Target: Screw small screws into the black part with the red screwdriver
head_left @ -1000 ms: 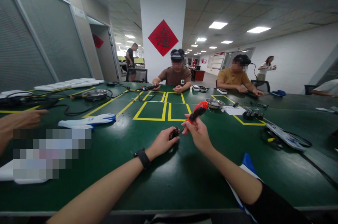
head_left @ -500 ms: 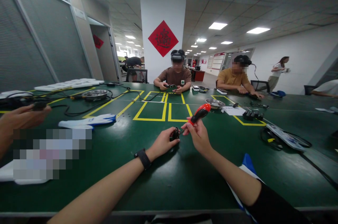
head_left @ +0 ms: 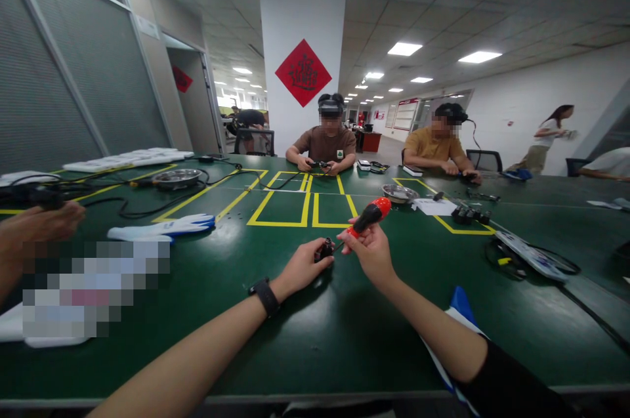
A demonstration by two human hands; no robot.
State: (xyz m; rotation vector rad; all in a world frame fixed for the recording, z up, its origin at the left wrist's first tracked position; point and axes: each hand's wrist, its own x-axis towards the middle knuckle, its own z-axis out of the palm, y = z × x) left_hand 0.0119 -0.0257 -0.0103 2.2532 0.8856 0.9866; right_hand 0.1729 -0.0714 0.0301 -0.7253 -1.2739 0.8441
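My left hand [head_left: 306, 265] grips a small black cylindrical part [head_left: 327, 247] just above the green table [head_left: 275, 352]; its exact kind is too small to make out. In my right hand [head_left: 370, 252] is a screwdriver [head_left: 370, 216] with a red and black handle. The handle points up and to the right, and its thin shaft slants down to the left toward the black part. Whether the tip touches the part or sits in it, I cannot tell. Fingers of both hands are closed.
White-and-blue gloves [head_left: 165, 226] lie to the left, another glove [head_left: 462, 313] by my right forearm. Metal bowls [head_left: 399, 193], black parts [head_left: 470, 214] and a power strip [head_left: 531, 254] stand farther off. A co-worker's hand [head_left: 42, 228] is at the left; two people sit opposite.
My hands and the screwdriver keep nearly the same pose, with the handle very slightly lower. At the left, the co-worker's hand has shifted left. A person in the background has walked right.
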